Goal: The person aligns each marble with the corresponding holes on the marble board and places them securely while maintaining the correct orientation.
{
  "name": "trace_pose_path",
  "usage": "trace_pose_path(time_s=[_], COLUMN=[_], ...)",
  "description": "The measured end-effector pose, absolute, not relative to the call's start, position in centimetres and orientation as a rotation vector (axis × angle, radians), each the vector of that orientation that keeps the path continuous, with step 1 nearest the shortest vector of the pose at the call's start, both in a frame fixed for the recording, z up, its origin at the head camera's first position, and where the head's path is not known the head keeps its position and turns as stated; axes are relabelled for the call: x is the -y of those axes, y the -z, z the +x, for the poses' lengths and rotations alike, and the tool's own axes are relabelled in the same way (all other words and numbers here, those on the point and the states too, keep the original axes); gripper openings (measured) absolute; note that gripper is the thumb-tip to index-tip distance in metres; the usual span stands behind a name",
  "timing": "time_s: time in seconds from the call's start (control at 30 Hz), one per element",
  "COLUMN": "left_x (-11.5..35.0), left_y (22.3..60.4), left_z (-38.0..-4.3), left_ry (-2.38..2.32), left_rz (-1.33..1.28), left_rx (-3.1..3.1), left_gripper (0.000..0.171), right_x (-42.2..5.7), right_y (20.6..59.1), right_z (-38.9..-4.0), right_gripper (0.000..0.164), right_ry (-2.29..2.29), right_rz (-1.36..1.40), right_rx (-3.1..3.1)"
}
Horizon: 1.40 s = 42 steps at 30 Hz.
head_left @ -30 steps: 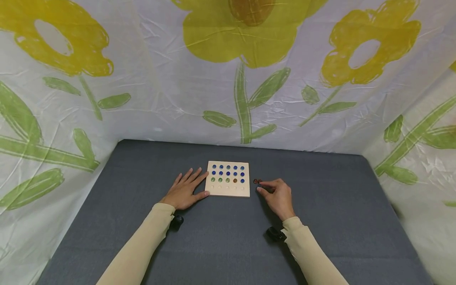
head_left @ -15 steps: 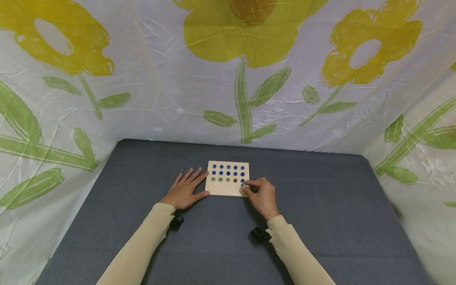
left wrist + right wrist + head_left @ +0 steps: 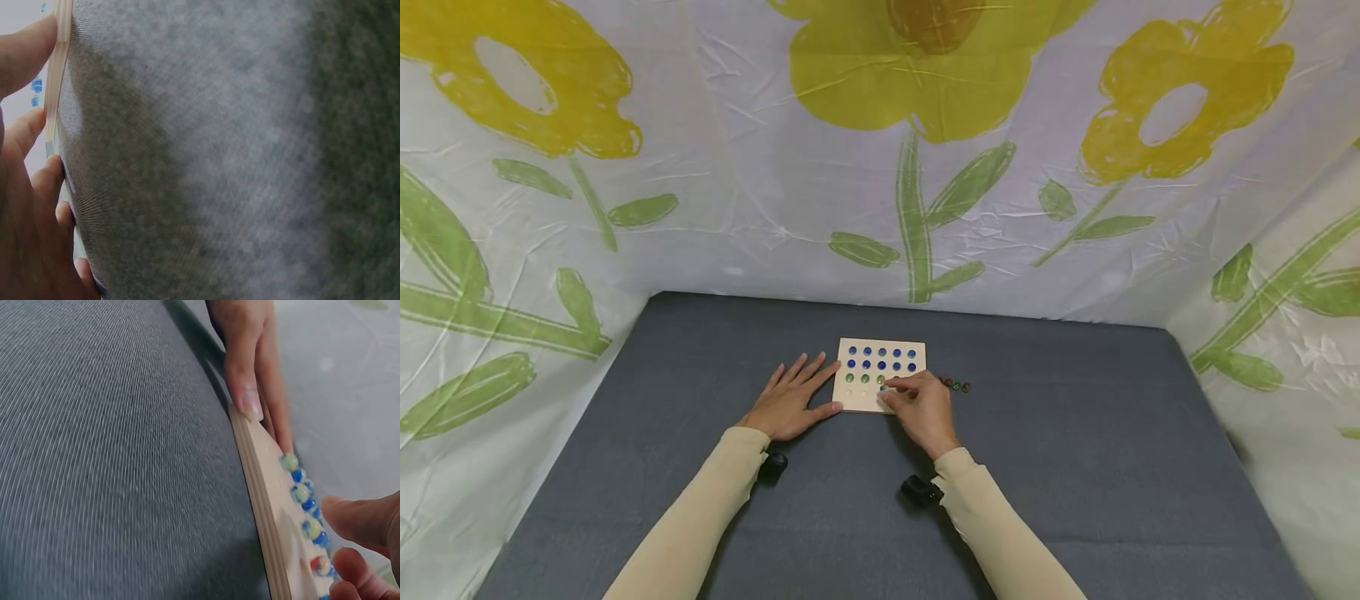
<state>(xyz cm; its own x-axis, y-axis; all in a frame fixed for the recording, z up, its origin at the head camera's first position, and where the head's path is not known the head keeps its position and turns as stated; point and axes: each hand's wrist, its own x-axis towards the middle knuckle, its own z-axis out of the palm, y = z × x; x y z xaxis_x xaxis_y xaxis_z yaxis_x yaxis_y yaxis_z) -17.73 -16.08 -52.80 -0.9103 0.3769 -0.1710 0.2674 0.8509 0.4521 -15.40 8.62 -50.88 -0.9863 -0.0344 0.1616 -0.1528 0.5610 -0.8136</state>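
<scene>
A pale wooden board (image 3: 855, 402) with rows of round hollows lies on the table. Blue marbles (image 3: 882, 365) fill its two back rows. Green marbles (image 3: 865, 378) sit in the third row, and the front row shows bare hollows at its left. My left hand (image 3: 782, 408) rests flat with spread fingers, thumb and fingertips touching the board's left edge. My right hand (image 3: 925, 412) is over the front row, thumb and index finger pinching a small marble (image 3: 883, 388), mostly hidden by the fingertips. In the right wrist view, a red-and-white marble (image 3: 321, 565) shows beside those fingers.
Just right of the board, several loose red and green marbles (image 3: 957, 386) lie on the dark grey tablecloth (image 3: 1075, 433). A white flower-printed curtain (image 3: 737, 208) stands behind the table and along its sides.
My right hand has moved left, from the loose marbles beside the board, across its right edge to the middle of the front row. My left hand has stayed at the left edge.
</scene>
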Motion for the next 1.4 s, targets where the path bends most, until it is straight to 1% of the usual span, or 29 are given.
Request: trace_pose_path(time_s=[0.47,0.77,1.2,1.4], left_x=[16.1,16.1,16.1,16.0], left_y=[52.9,52.1,51.9,51.9], left_z=[-17.7,-17.5,-17.5,-17.5], left_ry=[-0.664,-0.682,-0.642,-0.656], left_rz=[0.496,0.519,0.507,0.508], left_rx=[-2.769,-2.768,-2.759,-2.753], left_gripper=[0.078,0.077,0.075,0.075], right_x=[-5.9,-4.9,-3.8,-3.5], right_y=[51.1,51.6,51.8,51.9], right_z=[-15.8,-15.9,-15.8,-16.0], right_gripper=[0.014,0.013,0.015,0.014], right_ry=[-1.381,-1.338,-1.238,-1.209], right_rz=[0.212,0.242,0.184,0.186], right_rx=[2.695,2.691,2.716,2.710])
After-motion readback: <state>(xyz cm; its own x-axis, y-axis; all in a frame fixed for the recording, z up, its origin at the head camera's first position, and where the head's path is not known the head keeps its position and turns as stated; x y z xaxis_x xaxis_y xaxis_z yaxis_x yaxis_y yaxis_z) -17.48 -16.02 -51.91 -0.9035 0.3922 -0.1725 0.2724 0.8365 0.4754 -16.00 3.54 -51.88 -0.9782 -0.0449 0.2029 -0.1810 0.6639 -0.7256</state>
